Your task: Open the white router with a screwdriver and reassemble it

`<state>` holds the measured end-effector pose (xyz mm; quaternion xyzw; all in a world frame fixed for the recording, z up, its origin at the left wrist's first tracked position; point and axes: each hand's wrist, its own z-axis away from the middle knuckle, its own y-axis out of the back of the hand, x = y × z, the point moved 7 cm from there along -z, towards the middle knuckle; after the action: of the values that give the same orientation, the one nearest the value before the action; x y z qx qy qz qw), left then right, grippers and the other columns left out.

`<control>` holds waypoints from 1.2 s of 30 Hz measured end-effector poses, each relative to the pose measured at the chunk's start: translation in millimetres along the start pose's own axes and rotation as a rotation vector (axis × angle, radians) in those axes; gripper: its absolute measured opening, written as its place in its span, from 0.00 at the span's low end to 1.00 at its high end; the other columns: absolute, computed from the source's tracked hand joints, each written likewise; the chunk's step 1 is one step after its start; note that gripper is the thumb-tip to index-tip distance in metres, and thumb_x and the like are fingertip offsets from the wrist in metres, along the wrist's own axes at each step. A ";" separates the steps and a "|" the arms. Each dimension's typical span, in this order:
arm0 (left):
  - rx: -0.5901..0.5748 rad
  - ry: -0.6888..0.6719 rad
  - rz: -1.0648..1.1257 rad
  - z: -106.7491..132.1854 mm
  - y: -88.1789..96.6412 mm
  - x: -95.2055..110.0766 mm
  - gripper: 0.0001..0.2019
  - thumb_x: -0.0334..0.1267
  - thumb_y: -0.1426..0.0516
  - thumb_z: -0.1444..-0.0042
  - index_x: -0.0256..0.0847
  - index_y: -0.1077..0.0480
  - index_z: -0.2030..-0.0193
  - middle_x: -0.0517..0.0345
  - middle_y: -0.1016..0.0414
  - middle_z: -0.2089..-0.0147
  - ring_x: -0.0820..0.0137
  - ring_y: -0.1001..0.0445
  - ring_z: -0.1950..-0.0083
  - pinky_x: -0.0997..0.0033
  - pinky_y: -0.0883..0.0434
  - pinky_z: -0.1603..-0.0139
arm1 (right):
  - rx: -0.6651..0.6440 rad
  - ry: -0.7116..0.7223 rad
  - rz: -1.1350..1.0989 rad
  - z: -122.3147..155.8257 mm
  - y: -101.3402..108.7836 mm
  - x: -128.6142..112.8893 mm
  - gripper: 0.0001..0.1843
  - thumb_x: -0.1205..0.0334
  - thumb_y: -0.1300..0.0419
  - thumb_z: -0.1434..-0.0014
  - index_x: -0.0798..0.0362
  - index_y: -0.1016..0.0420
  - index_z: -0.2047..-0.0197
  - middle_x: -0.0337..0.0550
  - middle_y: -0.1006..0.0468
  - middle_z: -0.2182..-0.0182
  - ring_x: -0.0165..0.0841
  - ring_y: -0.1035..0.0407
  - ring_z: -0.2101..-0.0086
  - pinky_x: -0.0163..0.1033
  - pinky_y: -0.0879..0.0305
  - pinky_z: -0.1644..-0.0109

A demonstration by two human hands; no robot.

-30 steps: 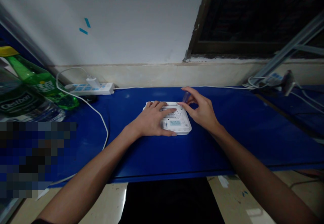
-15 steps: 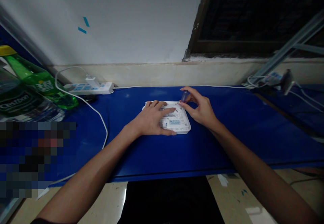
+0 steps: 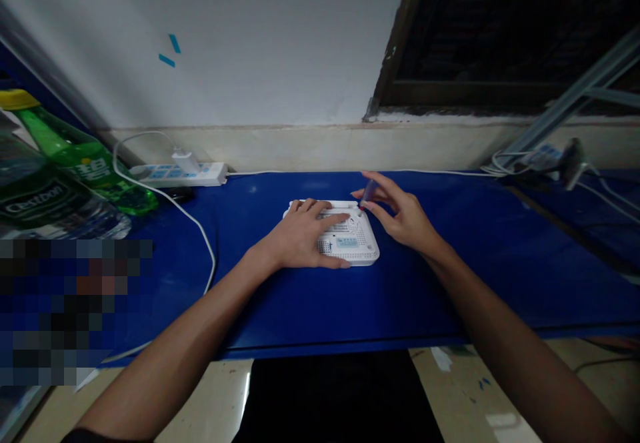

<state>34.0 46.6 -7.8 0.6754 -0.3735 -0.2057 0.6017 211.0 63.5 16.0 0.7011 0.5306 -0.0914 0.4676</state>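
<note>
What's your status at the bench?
Left hand flat on white vented device. Right hand pinching small blue-handled screwdriver, tip at device's top edge. White cable lies off to the left.

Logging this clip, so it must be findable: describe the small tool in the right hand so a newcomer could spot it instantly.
On the blue tabletop sits a white vented router, pressed down by the left hand. At its far right corner, the right hand pinches a small blue-handled screwdriver, the only tool there, its tip angled down toward the router.

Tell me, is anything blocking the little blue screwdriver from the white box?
Nothing visible. The blue screwdriver, pinched in the right hand, has its tip at the white box, and the left hand rests on it.
</note>
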 end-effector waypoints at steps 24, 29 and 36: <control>0.000 -0.005 -0.016 -0.1 1.0 1.7 0.46 0.72 0.41 0.49 0.51 0.40 0.28 0.42 0.38 0.31 0.45 0.38 0.34 0.41 0.42 0.36 | -0.011 0.001 0.009 -2.2 -1.2 -2.5 0.29 0.62 0.40 0.34 0.44 0.38 0.31 0.43 0.18 0.53 0.41 0.22 0.51 0.50 0.29 0.41; -0.009 0.001 -0.017 -0.1 0.6 1.7 0.46 0.72 0.41 0.49 0.51 0.40 0.28 0.42 0.38 0.31 0.44 0.37 0.35 0.40 0.43 0.35 | 0.046 -0.036 0.053 -1.6 -0.4 2.9 0.27 0.61 0.37 0.36 0.43 0.33 0.35 0.42 0.20 0.53 0.40 0.22 0.57 0.49 0.26 0.47; 0.001 -0.001 -0.018 -0.2 1.0 2.0 0.47 0.73 0.41 0.49 0.51 0.40 0.28 0.42 0.38 0.32 0.44 0.37 0.35 0.40 0.43 0.36 | 0.120 -0.062 0.087 -1.3 -3.4 0.1 0.27 0.62 0.36 0.38 0.43 0.32 0.36 0.37 0.23 0.65 0.36 0.24 0.64 0.45 0.24 0.53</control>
<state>35.1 45.3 -6.5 0.6789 -0.3677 -0.2112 0.5994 207.7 64.5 14.7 0.7471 0.4783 -0.1242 0.4445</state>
